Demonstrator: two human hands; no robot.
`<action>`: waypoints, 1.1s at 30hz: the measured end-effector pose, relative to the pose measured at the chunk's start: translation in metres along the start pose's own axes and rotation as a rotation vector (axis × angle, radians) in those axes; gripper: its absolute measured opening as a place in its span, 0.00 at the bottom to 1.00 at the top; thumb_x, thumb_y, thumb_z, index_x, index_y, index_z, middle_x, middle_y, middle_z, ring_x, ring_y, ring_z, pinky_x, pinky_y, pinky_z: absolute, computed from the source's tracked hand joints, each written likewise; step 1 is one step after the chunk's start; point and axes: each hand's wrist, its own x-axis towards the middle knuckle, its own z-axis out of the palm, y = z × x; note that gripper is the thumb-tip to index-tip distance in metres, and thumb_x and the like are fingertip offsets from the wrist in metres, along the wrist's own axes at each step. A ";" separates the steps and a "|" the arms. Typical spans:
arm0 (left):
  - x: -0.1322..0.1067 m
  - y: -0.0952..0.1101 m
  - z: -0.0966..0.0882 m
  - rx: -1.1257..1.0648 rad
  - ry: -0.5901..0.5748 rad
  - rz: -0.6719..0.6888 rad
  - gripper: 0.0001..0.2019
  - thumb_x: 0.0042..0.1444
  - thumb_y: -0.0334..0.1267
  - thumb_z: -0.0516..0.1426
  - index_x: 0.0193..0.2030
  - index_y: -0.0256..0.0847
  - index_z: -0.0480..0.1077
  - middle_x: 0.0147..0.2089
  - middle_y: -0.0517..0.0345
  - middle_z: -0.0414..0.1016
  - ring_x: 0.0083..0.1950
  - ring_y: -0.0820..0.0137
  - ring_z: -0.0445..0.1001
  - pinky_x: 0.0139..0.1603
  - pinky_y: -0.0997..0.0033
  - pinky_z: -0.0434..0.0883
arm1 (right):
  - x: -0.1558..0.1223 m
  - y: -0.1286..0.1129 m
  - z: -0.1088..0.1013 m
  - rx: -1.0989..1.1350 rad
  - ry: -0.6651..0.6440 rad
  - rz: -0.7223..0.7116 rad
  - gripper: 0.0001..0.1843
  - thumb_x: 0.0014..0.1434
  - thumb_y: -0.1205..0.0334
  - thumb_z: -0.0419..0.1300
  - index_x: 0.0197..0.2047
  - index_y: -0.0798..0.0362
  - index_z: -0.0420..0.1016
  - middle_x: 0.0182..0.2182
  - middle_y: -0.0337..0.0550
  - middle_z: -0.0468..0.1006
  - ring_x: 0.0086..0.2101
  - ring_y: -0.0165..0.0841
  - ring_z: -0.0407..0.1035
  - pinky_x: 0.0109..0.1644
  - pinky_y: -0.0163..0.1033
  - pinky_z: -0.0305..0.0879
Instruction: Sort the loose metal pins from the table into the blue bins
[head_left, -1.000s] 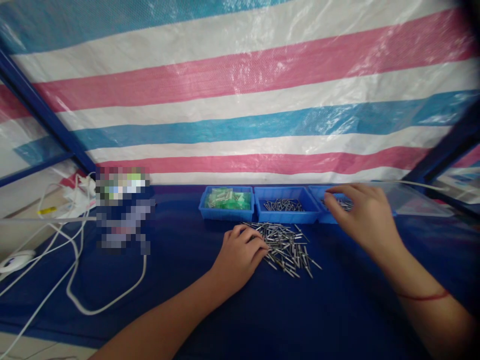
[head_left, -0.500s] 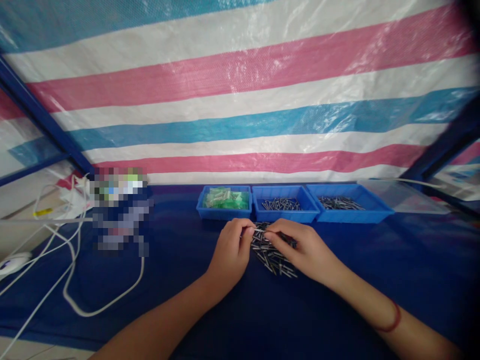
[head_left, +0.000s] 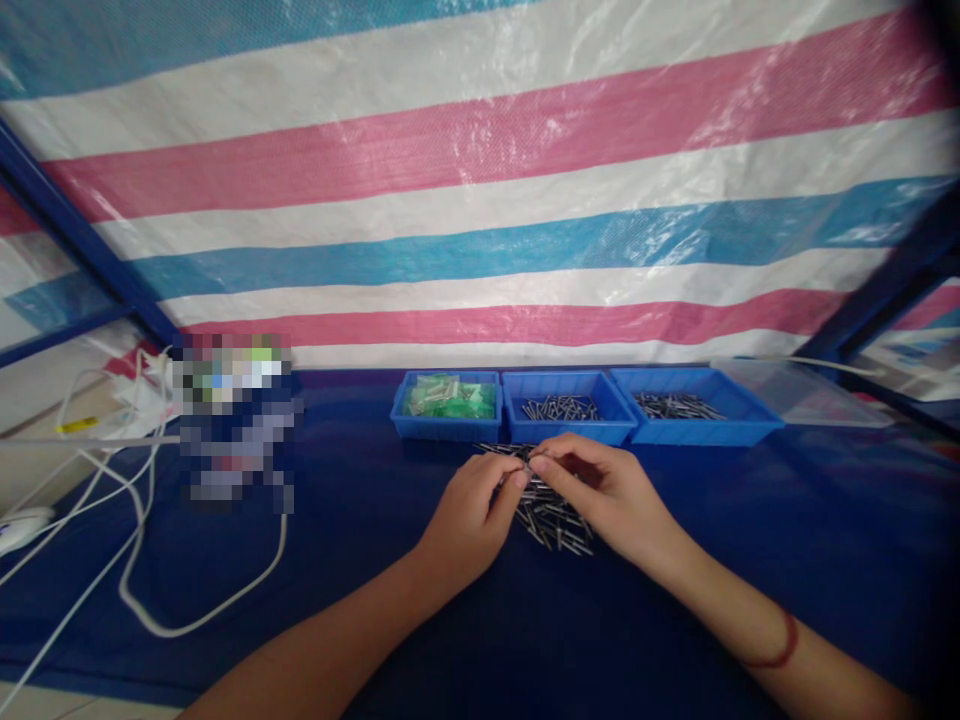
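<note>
My left hand (head_left: 480, 505) and my right hand (head_left: 604, 490) meet above a loose pile of thin dark metal pins (head_left: 551, 520), which look like screws or rivets. Thumb and fingers of each hand are pinched on a small silvery metal pin (head_left: 527, 466), mostly covered by the fingertips. Part of the pile is hidden behind the hands. Just beyond stand a blue bin (head_left: 446, 430) with clear and green packets, a middle blue bin (head_left: 570, 432) with metal pins, and a right blue bin (head_left: 705, 432) with more dark pins.
A clear plastic sheet or lid (head_left: 810, 395) lies right of the bins. White cables (head_left: 202, 625) loop across the left of the dark blue table (head_left: 360, 640), near a white mouse (head_left: 26, 528) and blurred items. A striped tarp (head_left: 480, 240) hangs behind.
The fingertips of both hands have come closer together, covering more of the metal pin between them. My left hand has shifted slightly right. The bins and pile look the same.
</note>
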 end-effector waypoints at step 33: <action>-0.001 -0.006 -0.013 0.311 -0.217 0.116 0.16 0.57 0.44 0.57 0.53 0.48 0.69 0.53 0.53 0.70 0.55 0.58 0.64 0.52 0.56 0.62 | 0.025 0.018 -0.087 -0.696 0.477 -0.002 0.09 0.57 0.55 0.56 0.36 0.50 0.74 0.31 0.44 0.77 0.27 0.35 0.67 0.34 0.41 0.61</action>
